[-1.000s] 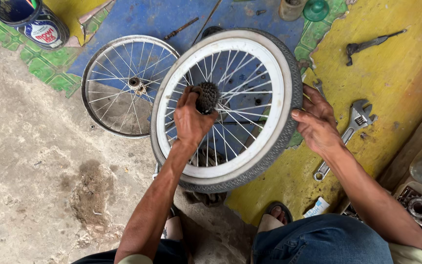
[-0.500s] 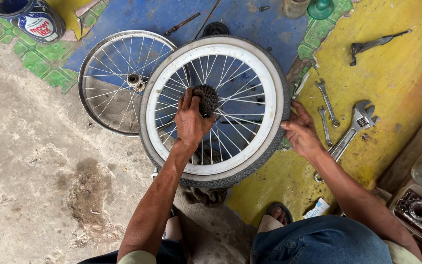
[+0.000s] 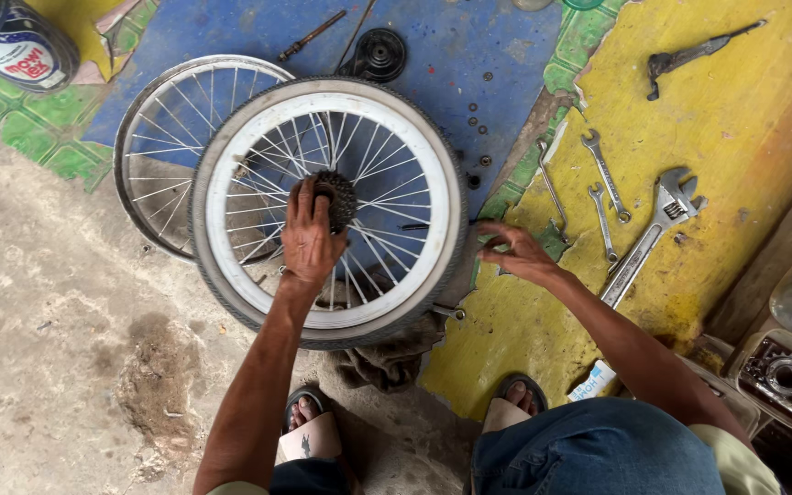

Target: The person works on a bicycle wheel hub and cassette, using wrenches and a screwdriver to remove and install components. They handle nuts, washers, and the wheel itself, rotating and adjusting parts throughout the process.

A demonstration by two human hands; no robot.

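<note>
Soft even daylight, faint shadows, sharp focus, slight wide-angle edge distortion.

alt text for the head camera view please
A person's left hand presses on the sprocket cluster of a white-rimmed bicycle wheel lying flat, while the right hand hovers open near wrenches on a yellow mat.

Blue jeans [image 3: 598, 449], sandals [image 3: 309, 431], bare forearms

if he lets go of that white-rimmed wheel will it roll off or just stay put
Probably stays put: the wheel appears to lie nearly flat, overlapping the bare rim, with only the left hand at its hub. It should feel stiff, given the metal spokes and tyre. Lifted by the hub it would likely tip, since the sprocket cluster weights one side.
</note>
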